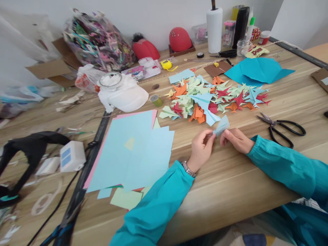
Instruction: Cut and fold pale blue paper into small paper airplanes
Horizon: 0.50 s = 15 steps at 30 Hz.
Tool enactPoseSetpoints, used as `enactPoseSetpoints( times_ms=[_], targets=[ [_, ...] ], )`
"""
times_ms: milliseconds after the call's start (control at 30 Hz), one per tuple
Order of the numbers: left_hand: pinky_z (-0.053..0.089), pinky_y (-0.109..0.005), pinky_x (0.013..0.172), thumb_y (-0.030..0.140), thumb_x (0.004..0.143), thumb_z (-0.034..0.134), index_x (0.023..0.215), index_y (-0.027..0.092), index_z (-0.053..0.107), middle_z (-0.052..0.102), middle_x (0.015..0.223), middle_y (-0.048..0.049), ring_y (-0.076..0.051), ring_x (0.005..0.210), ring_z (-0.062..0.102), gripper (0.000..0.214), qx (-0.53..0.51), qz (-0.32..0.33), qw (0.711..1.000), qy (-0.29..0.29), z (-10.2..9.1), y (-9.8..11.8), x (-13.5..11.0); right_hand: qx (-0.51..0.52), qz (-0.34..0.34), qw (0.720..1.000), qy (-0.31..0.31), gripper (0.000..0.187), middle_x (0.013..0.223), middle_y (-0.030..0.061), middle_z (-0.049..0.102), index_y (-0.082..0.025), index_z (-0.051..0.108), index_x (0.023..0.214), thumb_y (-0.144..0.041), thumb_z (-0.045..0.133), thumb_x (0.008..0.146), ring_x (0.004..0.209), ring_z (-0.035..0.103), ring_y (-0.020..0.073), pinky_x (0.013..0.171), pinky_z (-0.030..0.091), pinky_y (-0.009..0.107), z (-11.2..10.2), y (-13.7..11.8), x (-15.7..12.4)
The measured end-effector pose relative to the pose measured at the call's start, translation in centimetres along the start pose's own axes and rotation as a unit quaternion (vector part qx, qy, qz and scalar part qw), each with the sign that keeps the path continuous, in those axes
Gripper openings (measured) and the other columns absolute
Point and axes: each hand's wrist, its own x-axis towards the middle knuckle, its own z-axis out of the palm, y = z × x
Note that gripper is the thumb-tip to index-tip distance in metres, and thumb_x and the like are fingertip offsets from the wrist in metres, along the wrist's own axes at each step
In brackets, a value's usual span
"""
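The left hand [203, 147] has its grip closed, thumb and fingers pinching a small blue paper [222, 125] above the surface [230, 181]. The right hand [237, 139] has fingers curled at the paper's near edge; I cannot tell whether its grip pinches. From the paper, a colourful folded-paper pile [201, 99] lies toward eleven o'clock, black-handled scissors [274, 123] at three, blue sheets [112, 153] near nine.

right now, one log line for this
left hand: holding folded blue paper; right hand: at its edge; folded shapes: piled beyond; black-handled scissors: on table
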Motion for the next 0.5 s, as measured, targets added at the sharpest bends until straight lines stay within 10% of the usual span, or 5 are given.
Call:
enactPoseSetpoints(
  times_ms=[333, 500],
  targets=[
    [0.051, -0.024, 0.063, 0.030, 0.072, 0.069, 0.081, 0.017, 0.057, 0.060, 0.066, 0.0028, -0.010, 0.059, 0.060, 0.019, -0.183, -0.162, 0.965, 0.090, -0.3, -1.1, 1.3, 0.017, 0.027, 0.945, 0.324, 0.033, 0.060, -0.0029, 0.046, -0.019, 0.051, 0.070, -0.050, 0.060, 0.080, 0.054, 0.040, 0.0100, 0.050, 0.033, 0.025, 0.5, 0.6, 0.0],
    [0.049, -0.022, 0.059, 0.028, 0.071, 0.070, 0.080, 0.017, 0.060, 0.062, 0.064, 0.0024, -0.009, 0.057, 0.058, 0.017, -0.178, -0.148, 0.971, 0.055, -0.3, -1.0, 1.2, 0.119, 0.062, 0.948, 0.288, 0.043, 0.077, 0.0013, 0.058, -0.021, 0.054, 0.094, -0.055, 0.067, 0.071, 0.066, 0.053, 0.0142, 0.055, 0.042, 0.026, 0.5, 1.5, 0.8]
  ],
)
